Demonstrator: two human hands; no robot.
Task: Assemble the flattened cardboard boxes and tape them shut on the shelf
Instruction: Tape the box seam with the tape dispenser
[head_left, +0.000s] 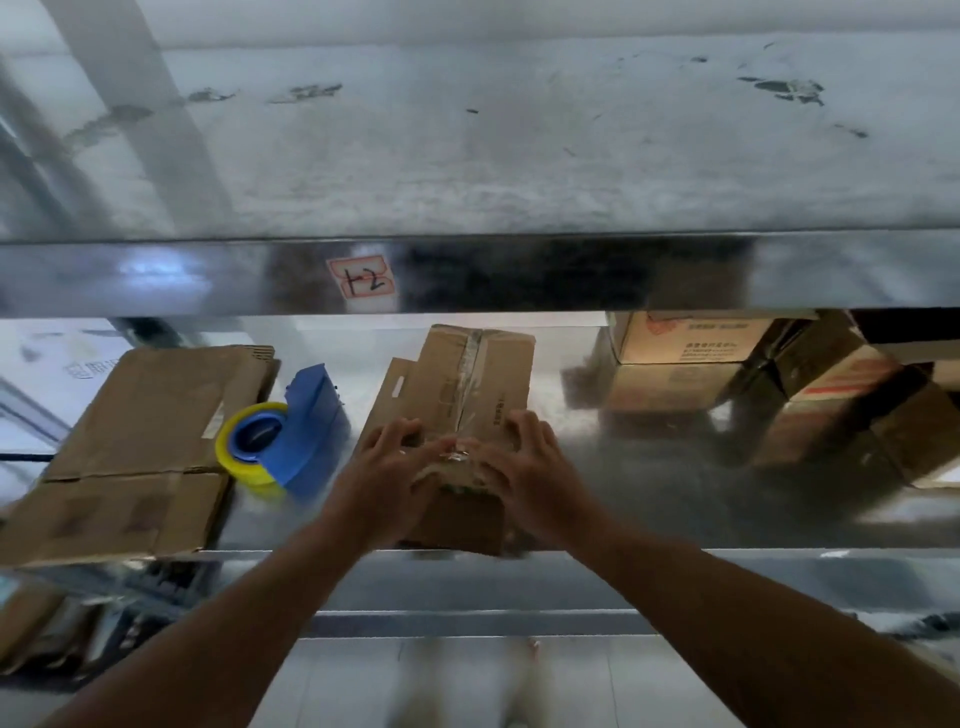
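One assembled cardboard box (467, 395) sits mid-shelf (649, 499) at the front edge, with one blue tape dispenser (291, 431) and one flattened cardboard stack (140, 431) toward the left end. The left hand (384, 467) and right hand (535, 467), fingers spread, press on the box's near end, thumbs nearly meeting.

sticker (362, 277) on upper shelf rail (156, 280): handwritten black marks, looks like "1-2", red border | stacked boxes (685, 338) at right: print too blurred to read | taped box (467, 374): small print, illegible
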